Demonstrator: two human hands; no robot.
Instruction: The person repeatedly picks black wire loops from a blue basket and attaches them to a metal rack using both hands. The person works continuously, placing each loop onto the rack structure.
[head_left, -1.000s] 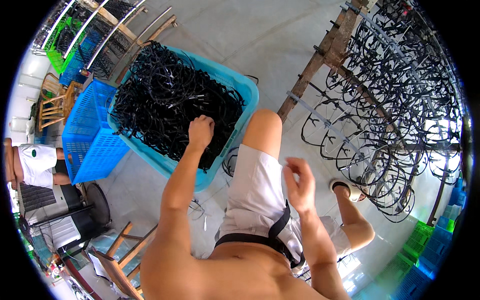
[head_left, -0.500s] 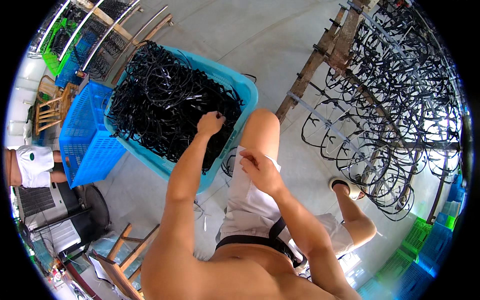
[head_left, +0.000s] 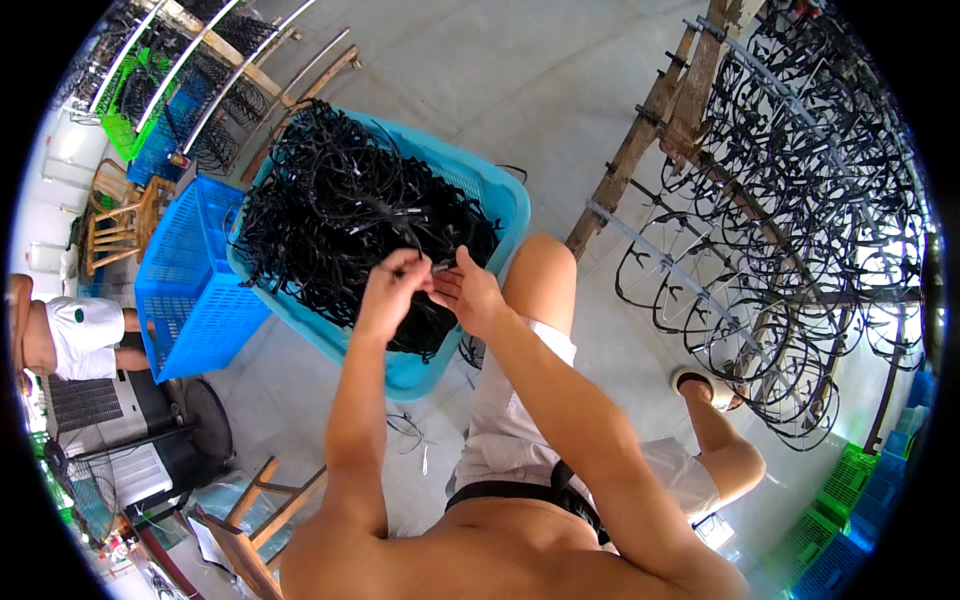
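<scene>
A tangled heap of thin black cable-like strands [head_left: 330, 190], several with pale tips, fills a light-blue basket [head_left: 512, 205] in front of me. My left hand [head_left: 390, 298] is over the basket's near side, its thumb and fingers pinched together on a black strand. Beside it is my right hand [head_left: 474, 295], thumb raised apart and fingers stretched toward the left fingertips. A small pale piece shows between the two hands; which strand it belongs to is hidden.
A blue crate [head_left: 200, 280] stands against the basket's left side. To the right, a rack [head_left: 630, 150] carries many black loops. A wooden chair [head_left: 250, 530] is at lower left, another person's white shorts [head_left: 88, 335] at far left. Green and blue crates [head_left: 845, 480] are stacked at lower right.
My right hand has moved from above my thigh up to the left hand. The left hand has drawn back slightly left and nearer, out of the heap. The whole view has shifted a little.
</scene>
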